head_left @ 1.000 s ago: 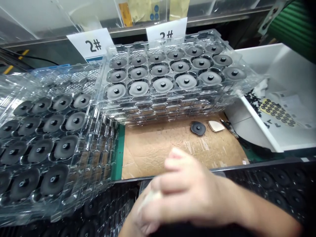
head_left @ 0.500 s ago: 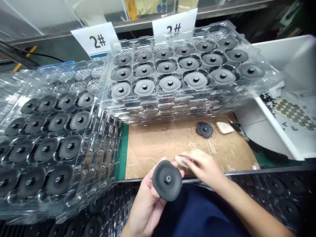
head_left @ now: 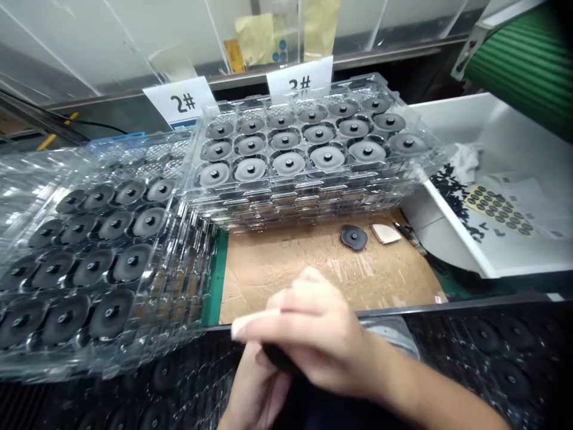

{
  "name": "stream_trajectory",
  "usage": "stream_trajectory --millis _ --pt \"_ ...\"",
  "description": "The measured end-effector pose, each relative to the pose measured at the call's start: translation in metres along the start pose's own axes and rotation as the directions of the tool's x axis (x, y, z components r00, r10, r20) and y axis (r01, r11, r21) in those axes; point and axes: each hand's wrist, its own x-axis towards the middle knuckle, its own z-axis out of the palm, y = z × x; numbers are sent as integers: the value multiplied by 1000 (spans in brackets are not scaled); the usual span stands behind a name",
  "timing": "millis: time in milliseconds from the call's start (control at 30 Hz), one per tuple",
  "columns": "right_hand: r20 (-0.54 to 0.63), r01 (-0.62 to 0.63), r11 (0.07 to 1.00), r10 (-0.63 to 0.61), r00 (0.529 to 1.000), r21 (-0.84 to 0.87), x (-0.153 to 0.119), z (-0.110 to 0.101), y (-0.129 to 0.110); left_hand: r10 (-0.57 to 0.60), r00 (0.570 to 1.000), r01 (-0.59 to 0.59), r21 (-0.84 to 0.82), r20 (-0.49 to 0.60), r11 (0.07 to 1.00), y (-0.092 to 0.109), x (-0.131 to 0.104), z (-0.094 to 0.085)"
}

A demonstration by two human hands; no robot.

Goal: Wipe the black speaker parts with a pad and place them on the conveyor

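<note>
Low in the middle of the head view, my left hand holds a round black disc with a raised centre stud. My right hand lies across the top of that disc and hides most of it. A small white pad shows at the fingertips of my right hand, pressed under them; its full shape is hidden. Another black disc lies on the cardboard sheet, beside a folded white pad.
Stacked clear plastic trays of black discs stand behind the cardboard, with another tray stack at left. A white bin at right holds black scraps and a sticker sheet. A green ribbed hose hangs upper right.
My right hand has moved left from beside the disc to over it, carrying the white pad. The disc in my left hand is now mostly covered. The view has shifted.
</note>
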Motion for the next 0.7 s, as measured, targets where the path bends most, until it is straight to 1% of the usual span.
stream_trajectory --millis 33,67,100,133,167,200,233,300,333,367,433,533,633,700 --pt "-11 -65 998 65 998 6 -3 -1 0 39 999 -39 3 1 999 -1 -3 -1" --pt "-21 -157 987 157 987 -19 -6 -3 1 87 996 -87 6 8 996 -2 -6 -3" --pt "-26 -245 968 245 969 -42 -11 -5 1 129 991 -130 8 15 992 -2 -10 -4" --pt "-31 -311 950 311 950 -26 -17 -6 1 160 987 -161 4 23 987 -3 -14 -5" --pt "-28 -365 930 366 930 38 -24 -7 0 183 982 -182 -10 39 983 -3 -19 -5" --pt "-17 -413 900 419 908 138 -32 -6 0 194 979 -192 -33 60 981 -4 -25 -6" --pt "3 -457 852 472 881 255 -40 -5 -1 199 976 -195 -57 83 979 -5 -30 -6" --pt "54 -543 710 585 809 448 -59 -1 -3 217 968 -206 -95 125 974 -9 -42 -6" --pt "77 -570 653 622 779 498 -69 1 -4 225 963 -210 -110 146 971 -12 -48 -5" --pt "92 -584 618 641 762 527 -78 2 -5 232 958 -213 -123 167 969 -15 -54 -5" --pt "99 -587 596 650 753 548 -94 3 -10 243 945 -212 -156 217 965 -23 -66 -5" --pt "86 -569 610 637 766 551 -112 0 -25 261 916 -212 -184 306 960 -35 -81 -5" --pt "70 -529 627 605 793 571 -124 -2 -43 282 870 -241 -150 405 959 -43 -93 -4" --pt "79 -500 616 580 811 609 -129 -1 -53 303 841 -275 -126 448 953 -47 -99 -4"
